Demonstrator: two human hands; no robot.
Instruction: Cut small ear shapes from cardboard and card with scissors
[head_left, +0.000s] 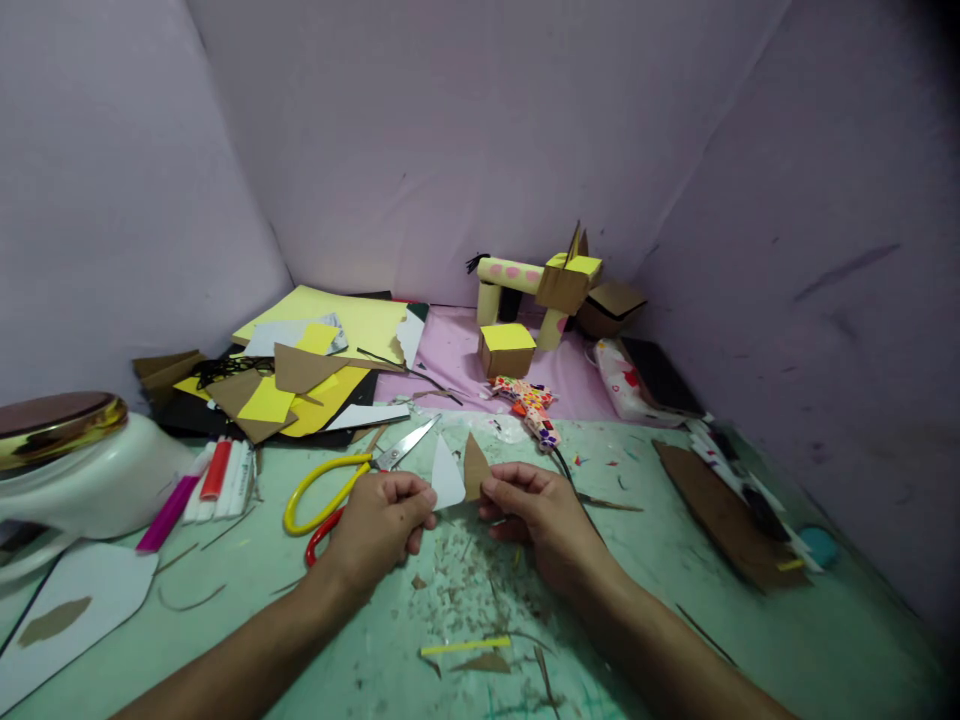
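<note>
Your L hand [382,522] pinches white scrap [447,480], R hand [534,510] pinches brown triangle [475,468] — both prob light, bendy — grip low edges. Scissors [375,462] at 10 o'clock.

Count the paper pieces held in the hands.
2. The white piece is pinched in the left hand; the brown piece is pinched in the right hand, right beside it. Others may be hidden behind the hands.

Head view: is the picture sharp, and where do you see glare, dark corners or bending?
In the head view, the left hand with the white pointed paper piece and the right hand with the brown cardboard triangle look sharp under soft light; the gold metal rim at the left shows glare; the top right corner goes dark; the purple wall seams splay, a wide-lens look.
</note>
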